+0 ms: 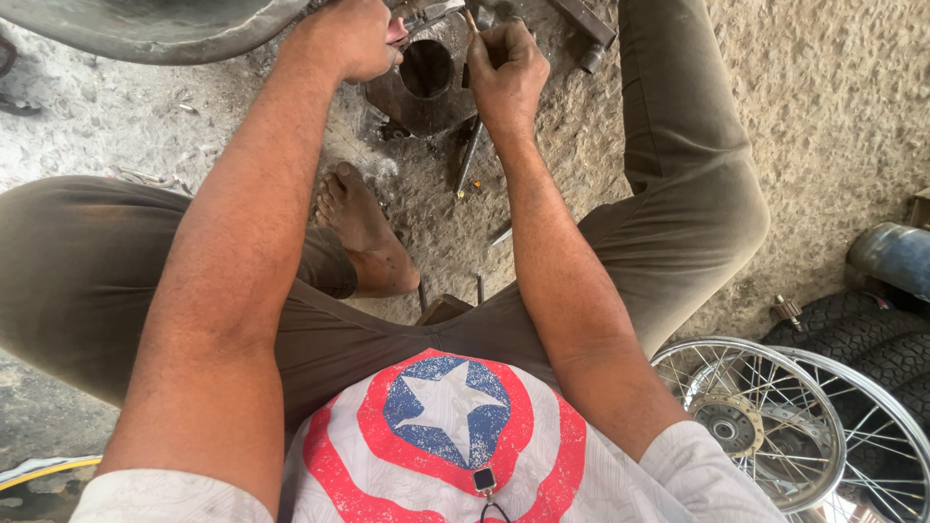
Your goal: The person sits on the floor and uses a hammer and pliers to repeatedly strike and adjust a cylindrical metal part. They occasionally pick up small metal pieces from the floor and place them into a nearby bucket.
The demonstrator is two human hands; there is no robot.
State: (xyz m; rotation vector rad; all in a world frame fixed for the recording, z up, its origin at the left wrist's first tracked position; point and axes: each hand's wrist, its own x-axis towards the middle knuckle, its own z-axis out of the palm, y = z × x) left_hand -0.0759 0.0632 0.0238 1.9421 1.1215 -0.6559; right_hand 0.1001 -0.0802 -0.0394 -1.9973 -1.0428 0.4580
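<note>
At the top centre of the frame, your right hand point(506, 73) is clenched around a thin rod point(471, 21), holding it upright just beside a dark metal block with a round hole point(426, 77) that sits on the rough ground point(833, 116). Your left hand point(354, 39) is closed in a fist at the block's upper left edge; what it grips is hidden. A long metal tool point(468, 155) lies below the block. Spoked wheels point(765, 426) rest at lower right.

Floor: you sit on a rough, gritty concrete floor point(833, 116), pale and dusty.
Right: spoked wheel rims point(765, 416) and black tyres point(862, 339).
Light: even daylight.
</note>
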